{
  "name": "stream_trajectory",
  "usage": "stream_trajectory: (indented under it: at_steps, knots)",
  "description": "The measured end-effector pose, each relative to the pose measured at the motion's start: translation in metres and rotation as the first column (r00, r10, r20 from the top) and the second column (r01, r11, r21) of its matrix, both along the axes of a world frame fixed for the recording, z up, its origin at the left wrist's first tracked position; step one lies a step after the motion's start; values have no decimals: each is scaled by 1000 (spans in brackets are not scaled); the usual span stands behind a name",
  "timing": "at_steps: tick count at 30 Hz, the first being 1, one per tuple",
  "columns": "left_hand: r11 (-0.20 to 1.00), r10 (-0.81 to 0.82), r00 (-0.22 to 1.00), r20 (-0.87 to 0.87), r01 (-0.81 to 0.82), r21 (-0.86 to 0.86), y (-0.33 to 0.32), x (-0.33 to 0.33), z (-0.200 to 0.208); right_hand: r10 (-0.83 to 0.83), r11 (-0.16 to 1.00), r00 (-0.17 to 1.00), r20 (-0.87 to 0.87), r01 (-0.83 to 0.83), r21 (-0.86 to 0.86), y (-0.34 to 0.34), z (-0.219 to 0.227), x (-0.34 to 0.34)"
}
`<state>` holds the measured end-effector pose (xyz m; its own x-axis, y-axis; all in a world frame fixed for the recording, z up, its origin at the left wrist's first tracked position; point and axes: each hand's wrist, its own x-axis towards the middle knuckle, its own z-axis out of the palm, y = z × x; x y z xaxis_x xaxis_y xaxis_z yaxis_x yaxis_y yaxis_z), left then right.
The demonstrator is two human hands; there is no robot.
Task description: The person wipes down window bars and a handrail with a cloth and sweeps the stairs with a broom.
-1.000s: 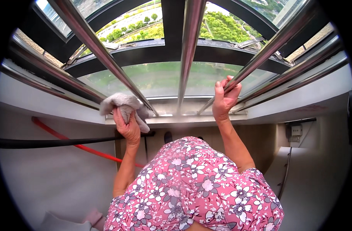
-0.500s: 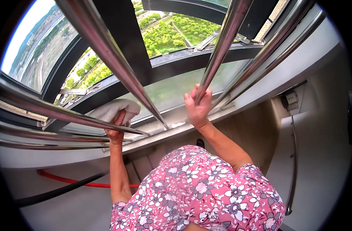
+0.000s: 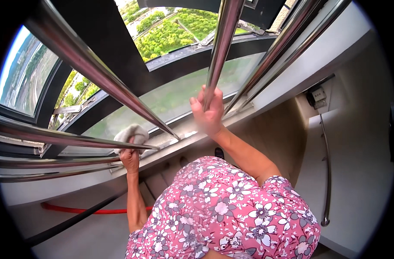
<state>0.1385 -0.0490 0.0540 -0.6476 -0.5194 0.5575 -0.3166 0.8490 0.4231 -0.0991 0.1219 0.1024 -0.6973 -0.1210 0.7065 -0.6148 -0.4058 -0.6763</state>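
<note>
**Fluffy light-grey cloth (image 3: 136, 131) is bunching closer to a metal bar**

The left hand (image 3: 130, 160) is clamping on the cloth, its fingers partly hidden. Half a second ago the cloth was spreading farther out across the frosted lower glass pane (image 3: 166, 101); now it is sitting more compactly behind the shiny, slanting steel bar (image 3: 63, 137), near that bar's foot. It is probably bearing on the bar or the white window sill (image 3: 190, 139) rather than the pane; the view is not showing which. The right hand (image 3: 210, 113) is staying clamped around another upright, polished steel bar (image 3: 225, 39). No readable label is showing on the cloth; the pink floral garment (image 3: 222, 209) is carrying small letter-like marks.
</note>
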Motion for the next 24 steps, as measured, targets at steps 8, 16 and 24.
stream_trajectory:
  at_steps: [8,16,24]
  knots:
    - [795,555,593,-583,-171,582,87,-16,31,-25,999,1000,13,24,45,-10,-11,3]
    - [985,171,831,-530,-164,61,81,-67,23,-3,999,1000,21,2,37,-10,-8,-1]
    - [997,-26,832,-554,64,50,19,-87,36,258,965,965,47,-260,43,-12,-3,18]
